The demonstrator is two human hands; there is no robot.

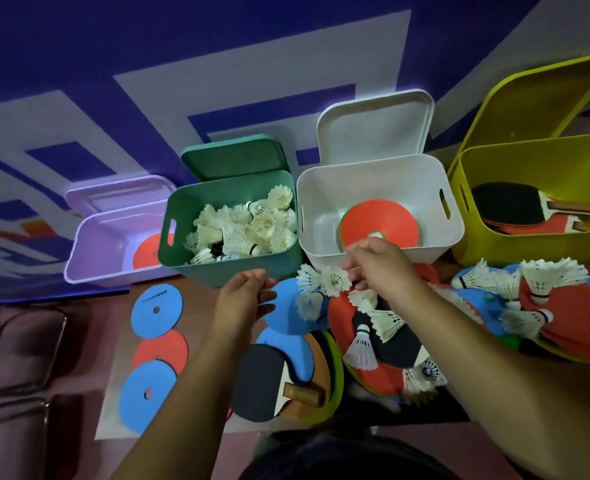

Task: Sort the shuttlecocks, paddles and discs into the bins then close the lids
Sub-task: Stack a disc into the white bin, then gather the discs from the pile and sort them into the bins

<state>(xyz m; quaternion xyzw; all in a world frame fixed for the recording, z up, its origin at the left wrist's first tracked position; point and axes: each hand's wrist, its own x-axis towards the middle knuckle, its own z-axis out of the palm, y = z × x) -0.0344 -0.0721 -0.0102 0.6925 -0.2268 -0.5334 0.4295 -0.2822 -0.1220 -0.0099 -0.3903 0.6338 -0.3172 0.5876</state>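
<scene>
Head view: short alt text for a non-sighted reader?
A person's right hand pinches a shuttlecock; the left hand grips a blue disc over an unsorted heap. Behind, lids up: lilac bin with a red disc, green bin full of shuttlecocks, white bin with discs, yellow bin with paddles.

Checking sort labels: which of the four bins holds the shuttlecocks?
The green bin, second from left, full of white shuttlecocks; lilac bin and white bin hold discs, yellow bin holds paddles.
</scene>
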